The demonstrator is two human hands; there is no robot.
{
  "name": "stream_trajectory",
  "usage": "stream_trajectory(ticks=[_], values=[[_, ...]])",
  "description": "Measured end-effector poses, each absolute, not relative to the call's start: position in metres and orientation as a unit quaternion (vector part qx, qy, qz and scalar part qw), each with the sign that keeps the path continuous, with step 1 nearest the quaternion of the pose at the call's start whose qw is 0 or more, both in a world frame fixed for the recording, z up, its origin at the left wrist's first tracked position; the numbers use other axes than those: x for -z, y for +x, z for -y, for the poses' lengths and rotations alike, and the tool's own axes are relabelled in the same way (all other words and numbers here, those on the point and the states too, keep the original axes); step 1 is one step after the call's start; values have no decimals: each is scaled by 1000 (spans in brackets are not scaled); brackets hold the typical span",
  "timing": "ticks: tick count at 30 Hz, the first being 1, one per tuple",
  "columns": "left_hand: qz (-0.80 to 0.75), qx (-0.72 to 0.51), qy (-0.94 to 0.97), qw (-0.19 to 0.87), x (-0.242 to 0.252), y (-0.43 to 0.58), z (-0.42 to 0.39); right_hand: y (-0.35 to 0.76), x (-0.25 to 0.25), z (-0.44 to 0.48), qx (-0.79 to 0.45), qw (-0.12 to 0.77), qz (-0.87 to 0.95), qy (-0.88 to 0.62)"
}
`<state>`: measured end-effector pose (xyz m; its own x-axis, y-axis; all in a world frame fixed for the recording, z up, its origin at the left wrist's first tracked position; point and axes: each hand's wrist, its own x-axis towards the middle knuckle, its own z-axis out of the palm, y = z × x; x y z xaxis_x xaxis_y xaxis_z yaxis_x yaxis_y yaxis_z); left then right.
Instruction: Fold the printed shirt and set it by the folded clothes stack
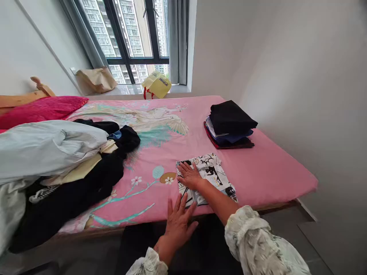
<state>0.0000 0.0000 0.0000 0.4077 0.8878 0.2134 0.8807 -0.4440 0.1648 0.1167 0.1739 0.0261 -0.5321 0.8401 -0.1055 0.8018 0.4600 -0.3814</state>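
Observation:
A folded black-and-white printed cloth (213,172) lies on the pink bed sheet (266,168) near the bed's front edge. My right hand (189,175) rests flat on its left part, fingers spread. At the cloth's near left corner, my left hand (179,219) presses with fingers apart on the cloth's edge and the sheet. Neither hand grips anything.
A stack of folded dark clothes (229,124) sits at the right of the bed. A loose heap of black, cream and pale blue garments (65,164) covers the left side. A pink pillow (40,109), a yellow bag (157,86) and a brown bag (96,79) lie toward the window.

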Motion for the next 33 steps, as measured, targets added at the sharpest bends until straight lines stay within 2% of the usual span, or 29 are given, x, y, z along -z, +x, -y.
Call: stream_trajectory(ticks=[5, 9, 11, 14, 17, 19, 22, 24, 27, 30, 33], values=[[-524, -163, 835, 30, -8, -3, 14, 128, -60, -178, -191, 66, 837, -509], [-562, -242, 787, 78, -8, -13, 1, 161, -69, -125, -125, 129, 857, -483], [-576, -268, 767, 85, -8, -20, -10, 185, -57, -89, -87, 142, 875, -454], [-537, -240, 806, 69, -9, -29, -22, 228, -26, -41, -65, 142, 869, -470], [-488, -192, 850, 46, -13, -35, -28, 263, 3, -6, -66, 245, 798, -547], [-463, -173, 869, 27, -15, -35, -32, 273, 13, 11, -114, 363, 696, -609], [-424, -157, 892, -1, -14, -31, -40, 262, 15, 29, -311, 498, 481, -652], [-397, -152, 905, -7, -13, -28, -47, 243, 9, 35, -456, 527, 353, -625], [-387, -152, 910, -9, -13, -25, -57, 208, -2, 38, -591, 534, 247, -552], [-396, -161, 904, -10, -26, -22, -64, 178, -7, 33, -670, 544, 169, -476], [-392, -184, 902, -9, -56, -14, -62, 158, -8, 17, -691, 597, 99, -396]])
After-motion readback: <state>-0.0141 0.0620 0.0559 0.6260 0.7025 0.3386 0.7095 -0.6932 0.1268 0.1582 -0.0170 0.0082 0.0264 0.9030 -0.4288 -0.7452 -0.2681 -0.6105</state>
